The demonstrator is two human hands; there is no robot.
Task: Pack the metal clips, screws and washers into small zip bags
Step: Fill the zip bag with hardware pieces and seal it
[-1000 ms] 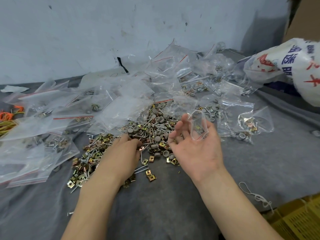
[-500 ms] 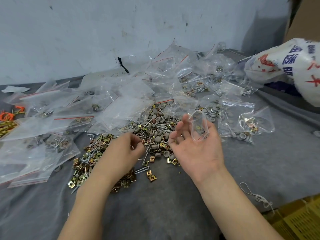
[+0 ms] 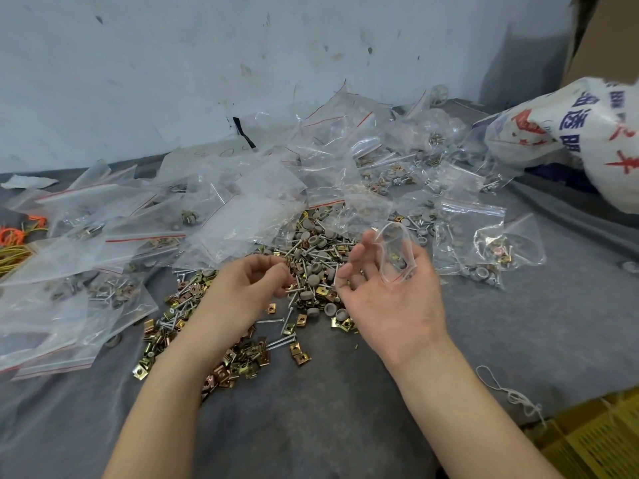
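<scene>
Now — left hand [image 3: 249,288] curled over screws [image 3: 280,341], hold unclear | right hand [image 3: 390,305] palm-up, thumb pinning zip bag [image 3: 396,254]

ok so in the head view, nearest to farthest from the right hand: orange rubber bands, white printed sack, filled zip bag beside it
1. filled zip bag, just right of the right hand
2. white printed sack, back right
3. orange rubber bands, far left edge

Grey cloth-covered work surface [image 3: 311,426], loaded.
Centre: loose pile of metal clips [image 3: 242,364], screws [image 3: 285,340] and grey washers [image 3: 313,280]. Behind and left: clear zip bags [image 3: 249,216]. Right: white printed sack [image 3: 587,133], white string [image 3: 511,395]. Left edge: orange rubber bands [image 3: 14,233].
</scene>
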